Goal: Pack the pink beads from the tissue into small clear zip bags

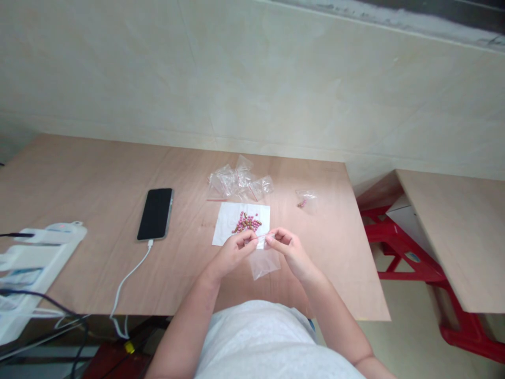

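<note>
A small clear zip bag (264, 264) hangs between my two hands, its reddish seal strip at the top. My left hand (240, 247) pinches one end of that strip. The other end is pinched by my right hand (287, 246), thumb against fingers. Just beyond them lies a white paper sheet (223, 221). On it is a loose pile of pink beads and brown-gold pieces (246, 222); my fingers cover its near edge. I cannot make out anything inside the held bag.
Several clear zip bags (239, 181) lie behind the paper. Another bag (306, 200) with a few pink and brown pieces sits at right. A phone (155, 214) on a white cable and a power strip (43, 263) occupy the left. A red stool (406, 252) stands beyond the table's right edge.
</note>
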`<state>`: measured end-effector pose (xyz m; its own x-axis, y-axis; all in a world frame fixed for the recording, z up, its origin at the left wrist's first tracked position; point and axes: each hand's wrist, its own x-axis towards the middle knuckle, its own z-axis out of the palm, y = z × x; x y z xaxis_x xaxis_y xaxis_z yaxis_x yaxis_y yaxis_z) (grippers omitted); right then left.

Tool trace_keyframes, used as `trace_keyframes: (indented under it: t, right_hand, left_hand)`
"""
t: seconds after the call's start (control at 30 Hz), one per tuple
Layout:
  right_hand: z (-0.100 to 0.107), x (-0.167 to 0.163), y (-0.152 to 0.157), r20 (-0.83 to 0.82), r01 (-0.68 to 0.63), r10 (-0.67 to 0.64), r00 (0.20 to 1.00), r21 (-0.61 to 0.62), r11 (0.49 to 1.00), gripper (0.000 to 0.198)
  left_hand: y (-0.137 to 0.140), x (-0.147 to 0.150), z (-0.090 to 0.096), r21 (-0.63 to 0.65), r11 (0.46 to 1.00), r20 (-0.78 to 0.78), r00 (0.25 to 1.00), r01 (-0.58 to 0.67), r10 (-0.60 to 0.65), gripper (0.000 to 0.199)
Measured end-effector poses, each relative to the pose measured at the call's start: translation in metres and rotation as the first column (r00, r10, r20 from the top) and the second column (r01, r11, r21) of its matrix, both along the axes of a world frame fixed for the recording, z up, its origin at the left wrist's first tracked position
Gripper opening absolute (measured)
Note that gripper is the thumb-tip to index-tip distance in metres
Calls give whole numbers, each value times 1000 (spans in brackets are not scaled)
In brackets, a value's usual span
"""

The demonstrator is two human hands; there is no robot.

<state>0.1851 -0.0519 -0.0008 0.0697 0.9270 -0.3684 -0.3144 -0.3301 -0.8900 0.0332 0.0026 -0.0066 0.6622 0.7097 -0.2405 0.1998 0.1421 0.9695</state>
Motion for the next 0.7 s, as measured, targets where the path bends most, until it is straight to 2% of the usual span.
trace_keyframes:
  t: [0.13, 0.3, 0.4, 0.57, 0.7]
  right_hand:
    - [2, -1, 1, -1, -2, 2, 1000, 28, 1000, 25]
    - [-2, -4, 3, 41, -12, 11, 999, 18, 1000, 23]
    - [-6, -3, 3, 53, 26, -25, 998, -7, 1000, 22]
    - [-9, 8, 1, 78, 90, -87, 993, -33, 995, 20]
    - [-11, 12, -1, 92, 34, -33, 995, -12, 999, 23]
  left_hand:
    - [-1, 1, 2, -89, 994, 17, 998, 64, -63, 24]
    - [-2, 7, 0, 48, 998, -21, 999, 48, -47, 23]
    - [-2, 7, -3, 59, 997, -36, 998, 44, -42, 22]
    - [1, -6, -7, -37, 998, -17, 999, -49, 48, 25]
    - [4, -13, -9, 16, 996, -37, 995, -88, 89, 26]
